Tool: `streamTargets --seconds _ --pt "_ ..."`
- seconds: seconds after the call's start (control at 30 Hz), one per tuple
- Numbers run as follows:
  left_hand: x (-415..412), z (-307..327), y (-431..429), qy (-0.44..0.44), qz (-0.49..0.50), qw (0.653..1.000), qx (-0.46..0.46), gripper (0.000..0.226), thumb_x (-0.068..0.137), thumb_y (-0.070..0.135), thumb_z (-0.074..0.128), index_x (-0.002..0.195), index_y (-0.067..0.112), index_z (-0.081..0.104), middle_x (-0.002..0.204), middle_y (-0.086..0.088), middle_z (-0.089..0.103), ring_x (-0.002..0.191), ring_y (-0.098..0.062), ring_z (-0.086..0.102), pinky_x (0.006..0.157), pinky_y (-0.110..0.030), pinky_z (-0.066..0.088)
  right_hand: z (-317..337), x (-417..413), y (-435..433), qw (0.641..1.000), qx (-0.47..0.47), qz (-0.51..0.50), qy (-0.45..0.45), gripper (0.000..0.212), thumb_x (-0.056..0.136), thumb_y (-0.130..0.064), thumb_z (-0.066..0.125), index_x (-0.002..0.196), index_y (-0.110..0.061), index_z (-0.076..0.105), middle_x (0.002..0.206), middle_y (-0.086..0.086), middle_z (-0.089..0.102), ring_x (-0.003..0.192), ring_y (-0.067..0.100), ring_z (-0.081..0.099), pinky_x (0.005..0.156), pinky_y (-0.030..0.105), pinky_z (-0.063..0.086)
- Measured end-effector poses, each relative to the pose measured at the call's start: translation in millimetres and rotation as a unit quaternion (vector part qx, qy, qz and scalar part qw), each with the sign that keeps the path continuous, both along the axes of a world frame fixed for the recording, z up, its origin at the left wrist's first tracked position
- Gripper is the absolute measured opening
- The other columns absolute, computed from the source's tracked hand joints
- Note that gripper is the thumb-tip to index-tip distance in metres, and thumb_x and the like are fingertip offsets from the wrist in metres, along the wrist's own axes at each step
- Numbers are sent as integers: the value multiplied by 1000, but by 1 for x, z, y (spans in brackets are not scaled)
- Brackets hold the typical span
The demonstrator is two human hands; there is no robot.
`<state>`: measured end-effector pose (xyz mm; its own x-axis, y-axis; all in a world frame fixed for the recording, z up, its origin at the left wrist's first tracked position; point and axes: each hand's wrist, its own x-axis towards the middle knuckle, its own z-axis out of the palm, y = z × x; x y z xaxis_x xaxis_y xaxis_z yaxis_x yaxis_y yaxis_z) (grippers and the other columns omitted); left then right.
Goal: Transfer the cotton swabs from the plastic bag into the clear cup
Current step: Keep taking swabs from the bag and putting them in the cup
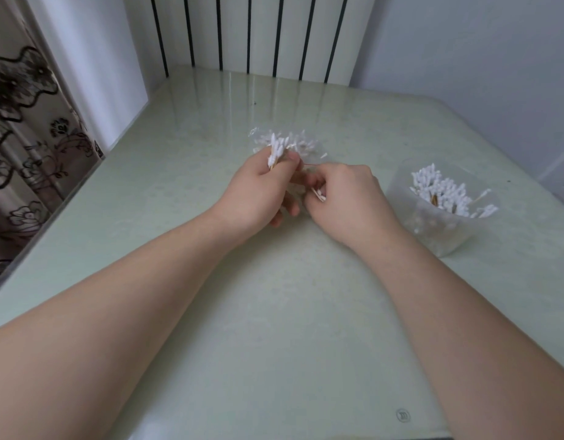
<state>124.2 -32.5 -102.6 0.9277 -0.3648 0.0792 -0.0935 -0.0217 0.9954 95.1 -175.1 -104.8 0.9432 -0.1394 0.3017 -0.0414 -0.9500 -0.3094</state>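
A clear plastic bag (307,147) of white-tipped cotton swabs lies on the table just beyond my hands. My left hand (258,192) grips a small bundle of cotton swabs (276,150), their white tips pointing up. My right hand (344,198) is closed close beside it, pinching a few swabs (318,194) whose ends show under its fingers. A thin red line, perhaps a band, runs between the two hands. The clear cup (401,198) stands to the right with several swabs (445,192) upright in it.
The pale green table (274,312) fills the view. A white radiator with dark gaps (258,33) stands behind it, a patterned curtain (23,128) hangs at the left, and a white wall is at the right.
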Motion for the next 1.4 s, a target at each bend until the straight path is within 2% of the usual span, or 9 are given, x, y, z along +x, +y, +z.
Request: streamTargets --seconds 0.13,0.33,0.57,0.7,0.87,0.97,1.1,1.23,1.4 --pt "3 -2 0 4 31 999 -6 26 109 28 39 110 7 55 113 -9 73 56 -17 66 39 -23 38 4 -3 -4 999 34 -2 -29 12 84 -30 67 84 -19 71 79 4 71 85 31 67 81 39 55" --pt "7 -4 2 3 56 998 8 28 109 30 40 114 9 58 122 -9 66 62 -13 70 40 -23 42 8 -12 -7 995 84 13 -59 13 81 -21 73 75 -29 65 66 -10 64 73 16 66 77 32 55" --pt "9 -7 2 5 59 998 9 28 109 29 41 117 10 60 122 -9 66 63 -12 70 40 -24 44 9 -17 -12 993 116 1 -19 25 90 -19 64 111 -28 74 83 -5 63 87 17 66 75 18 40" --pt "9 -7 1 8 51 999 12 30 109 27 41 116 5 60 119 -12 68 63 -13 69 42 -25 46 6 -16 -11 993 117 -6 -5 30 92 -18 60 118 -29 72 100 0 73 96 18 67 80 15 40" --pt "10 -7 2 10 52 999 4 24 109 28 42 92 19 58 100 -8 74 80 -21 72 46 -27 49 7 -19 -3 993 92 48 52 38 83 -33 72 120 -33 71 101 -5 75 95 13 67 82 22 48" --pt "10 -7 1 16 44 999 -19 26 109 25 41 90 16 55 92 -9 72 70 -17 69 46 -28 48 6 -17 -3 995 81 48 31 33 84 -31 75 116 -30 73 99 0 74 93 19 67 83 26 49" --pt "10 -7 1 28 53 997 -40 25 109 24 41 89 17 54 92 -6 72 68 -15 67 48 -27 49 6 -16 -6 992 117 37 -7 12 87 -31 73 97 -26 76 83 -2 72 81 19 65 69 26 42" --pt "11 -7 2 31 57 998 -22 25 109 27 41 89 19 54 99 -8 73 74 -16 69 49 -28 50 9 -17 -11 983 175 17 -55 7 86 -29 72 80 -26 72 78 -4 73 73 14 70 73 31 55" --pt "12 -11 3 -10 61 998 3 24 109 27 43 91 18 56 98 -5 72 67 -12 65 49 -27 49 10 -13 -15 963 249 20 -98 9 87 -27 68 79 -28 68 70 -7 71 70 12 72 75 36 59"
